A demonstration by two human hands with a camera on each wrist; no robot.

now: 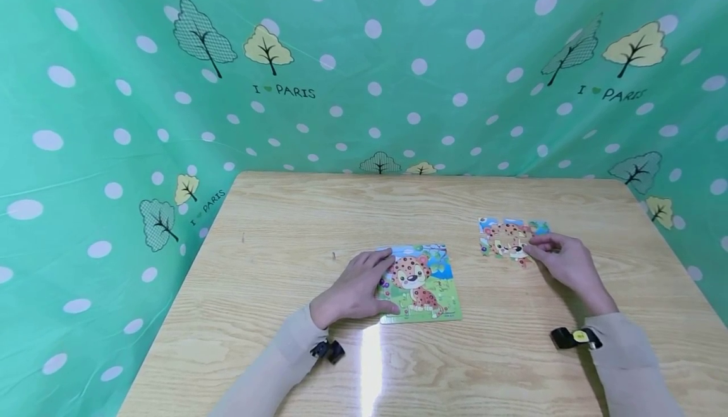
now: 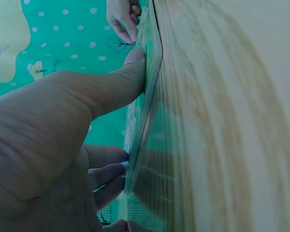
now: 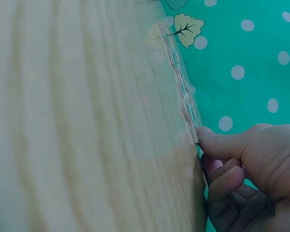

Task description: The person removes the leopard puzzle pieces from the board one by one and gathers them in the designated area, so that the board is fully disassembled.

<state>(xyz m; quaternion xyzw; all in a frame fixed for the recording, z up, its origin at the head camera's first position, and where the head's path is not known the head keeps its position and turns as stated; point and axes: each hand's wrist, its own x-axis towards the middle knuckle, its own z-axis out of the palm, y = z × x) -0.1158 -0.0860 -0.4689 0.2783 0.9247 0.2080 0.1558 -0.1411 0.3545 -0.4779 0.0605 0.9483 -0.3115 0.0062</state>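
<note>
A square leopard picture puzzle board (image 1: 438,287) lies on the table in the head view. My left hand (image 1: 357,287) rests on its left side, fingers spread over the far left part and thumb on the near edge. In the left wrist view, the left thumb (image 2: 128,77) presses on the board's face near its edge. To the right, a cluster of loose puzzle pieces (image 1: 500,230) shows parts of the same leopard. My right hand (image 1: 569,265) pinches a piece at the cluster's right side, thumb and curled fingers together; the fingers mostly hide that piece.
Both things lie on a light wooden table (image 1: 284,215). A green dotted curtain (image 1: 341,76) hangs behind and along the sides. Bare wood separates the board from the pieces. A bright light reflection falls on the table below the board.
</note>
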